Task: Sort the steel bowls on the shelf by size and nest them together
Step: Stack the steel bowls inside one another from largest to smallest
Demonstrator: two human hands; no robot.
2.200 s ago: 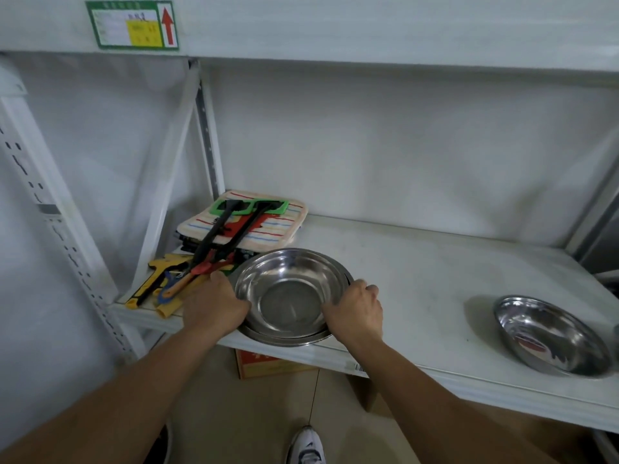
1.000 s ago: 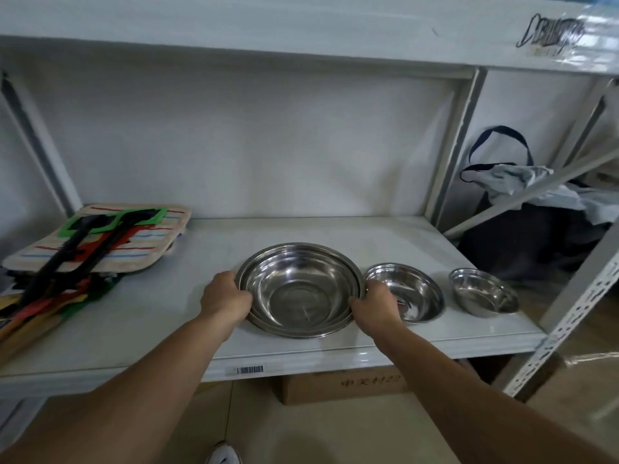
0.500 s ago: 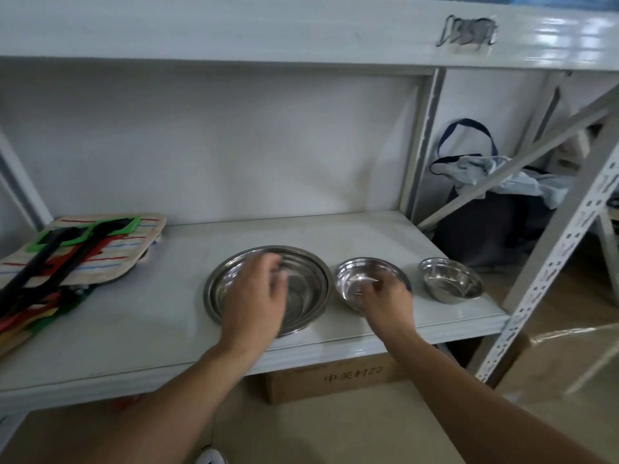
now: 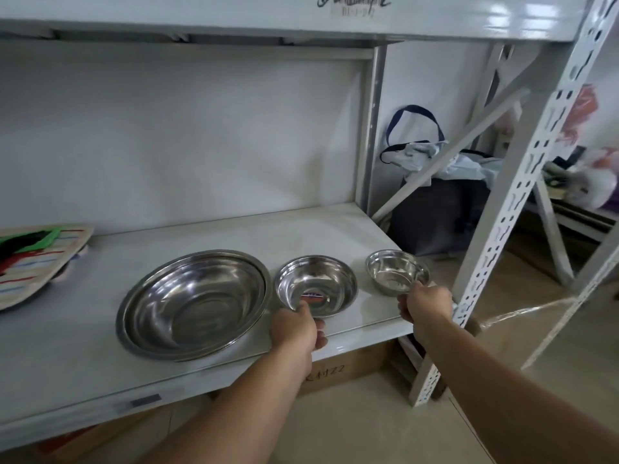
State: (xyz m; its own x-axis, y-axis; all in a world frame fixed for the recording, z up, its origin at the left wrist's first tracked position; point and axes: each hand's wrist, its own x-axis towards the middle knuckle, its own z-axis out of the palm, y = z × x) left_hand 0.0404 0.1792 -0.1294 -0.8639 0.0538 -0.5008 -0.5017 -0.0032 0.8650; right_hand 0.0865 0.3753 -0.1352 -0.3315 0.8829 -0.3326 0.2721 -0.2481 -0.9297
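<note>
Three steel bowls stand in a row on the white shelf (image 4: 207,236). The large bowl (image 4: 194,299), which looks like nested bowls, is on the left. In the middle is the medium bowl (image 4: 316,284), with a label inside; my left hand (image 4: 298,328) grips its near rim. At the right end sits the small bowl (image 4: 397,271), and my right hand (image 4: 423,304) pinches its near right rim. All three bowls rest upright on the shelf.
A striped mat with green and black tools (image 4: 33,259) lies at the shelf's left. A perforated white upright (image 4: 502,229) stands just right of the small bowl. A dark bag (image 4: 435,209) sits behind it. A cardboard box (image 4: 341,373) is under the shelf.
Both hands let go of the large bowl after sliding it right. The left hand moved to the medium bowl's rim and the right hand shifted from the medium bowl to the small one.
</note>
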